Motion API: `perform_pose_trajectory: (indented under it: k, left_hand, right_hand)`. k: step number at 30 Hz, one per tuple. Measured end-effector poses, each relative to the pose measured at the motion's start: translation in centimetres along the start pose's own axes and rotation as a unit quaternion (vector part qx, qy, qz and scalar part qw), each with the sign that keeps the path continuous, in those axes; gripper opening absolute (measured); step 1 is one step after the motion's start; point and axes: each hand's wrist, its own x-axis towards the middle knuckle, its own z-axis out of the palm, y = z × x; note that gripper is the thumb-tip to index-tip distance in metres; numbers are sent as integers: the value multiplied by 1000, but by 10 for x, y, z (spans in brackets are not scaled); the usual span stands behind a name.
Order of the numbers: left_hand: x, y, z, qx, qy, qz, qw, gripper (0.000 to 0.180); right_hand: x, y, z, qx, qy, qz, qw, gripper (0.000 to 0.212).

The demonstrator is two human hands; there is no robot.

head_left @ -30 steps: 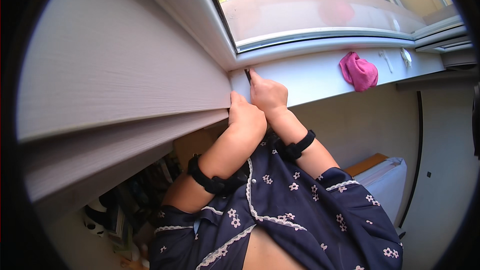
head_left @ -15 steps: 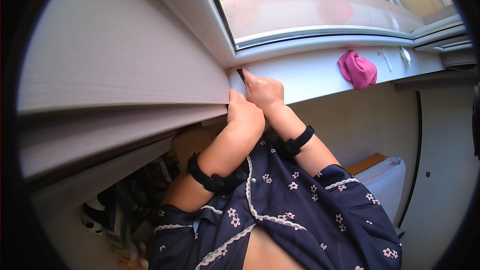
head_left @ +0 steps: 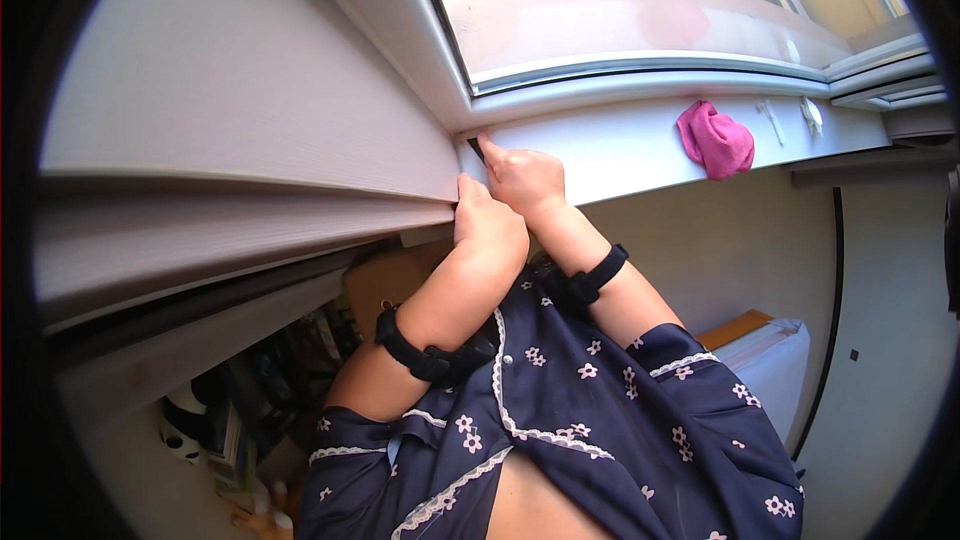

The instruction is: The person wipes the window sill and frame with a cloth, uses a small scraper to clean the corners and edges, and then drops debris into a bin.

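Note:
At the left end of the white windowsill (head_left: 610, 150), my right hand (head_left: 527, 180) is closed, with one finger stretched along a narrow black strip (head_left: 475, 151). The strip lies by the corner of the window frame, its lower part hidden behind the hand. Just below and to the left, my left hand (head_left: 490, 222) is closed, its fingertips against the sill's end where it meets the pale wall-side panel (head_left: 250, 90). What these fingers hold, if anything, is hidden. The two hands nearly touch.
A crumpled pink cloth (head_left: 715, 140) lies on the sill, with a small white stick-like piece (head_left: 771, 122) and another small white object (head_left: 811, 116) to its right. The window (head_left: 640, 30) rises behind. Below left are books and a black-and-white plush toy (head_left: 186, 425).
My right hand and the black strip have shifted slightly left toward the corner. The left hand stays at the sill's end. The view has tilted a little.

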Motion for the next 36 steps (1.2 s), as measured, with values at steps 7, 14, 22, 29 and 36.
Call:
perform_pose_trajectory:
  k: [7, 14, 22, 29, 36]
  left_hand:
    - [-3, -2, -5, -14, -24, 3, 1000, 23]
    - [-4, 1, -1, -1, 17, -6, 1000, 23]
    - [-3, 0, -1, -7, -2, 4, 1000, 24]
    - [-4, 0, -1, -11, 9, -10, 1000, 24]
    - [-1, 1, 1, -12, 8, -13, 1000, 23]
  right_hand:
    - [1, -5, -2, -4, 5, 28, 1000, 32]
    - [4, 1, 6, 40, 6, -29, 999, 31]
    - [4, -3, 4, 22, 13, -12, 1000, 30]
    - [3, -7, 1, -10, -10, 21, 1000, 31]
    - [5, -1, 7, 37, 12, -29, 999, 34]
